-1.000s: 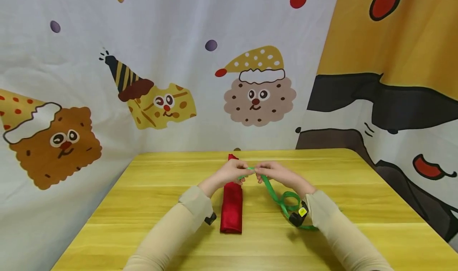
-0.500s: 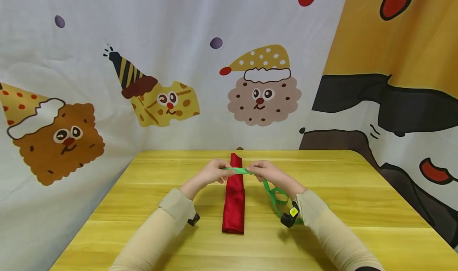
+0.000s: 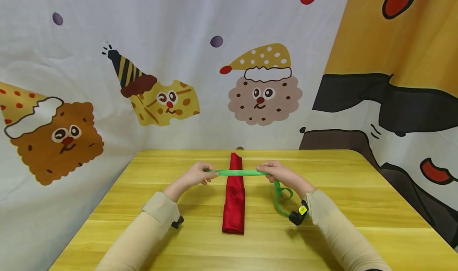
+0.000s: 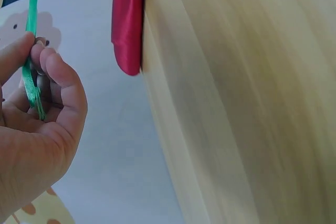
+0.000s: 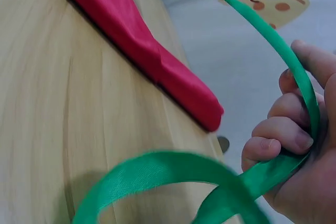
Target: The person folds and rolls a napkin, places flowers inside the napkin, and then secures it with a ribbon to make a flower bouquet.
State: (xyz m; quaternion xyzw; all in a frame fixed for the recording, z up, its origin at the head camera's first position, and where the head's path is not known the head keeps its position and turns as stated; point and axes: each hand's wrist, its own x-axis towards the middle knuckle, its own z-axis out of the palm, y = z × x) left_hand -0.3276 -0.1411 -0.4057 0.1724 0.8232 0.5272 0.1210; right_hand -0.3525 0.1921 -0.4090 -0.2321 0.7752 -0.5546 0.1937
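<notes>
head view: both your hands are on one green ribbon (image 3: 240, 173). taking the folded red cloth (image 3: 234, 211) as clock centre, your left hand (image 3: 195, 175) is at 10 o'clock, pinching one end, and your right hand (image 3: 279, 173) is at 2, gripping farther along. ribbon runs taut between them, passing in front of the cloth's 12 o'clock end; slack curls at 6 from your right hand. cloth lies on the wooden table (image 3: 272, 247), long side 12 to 6; printed curtain (image 3: 179, 24) behind at 12. left wrist view: your left hand at 9, thumb and fingertips pinching ribbon, frayed end inside your curled fingers; cloth at 11. right wrist view: your right hand at 4, fingers curled round ribbon, a loose loop at 6; ribbon is apart from the cloth.
</notes>
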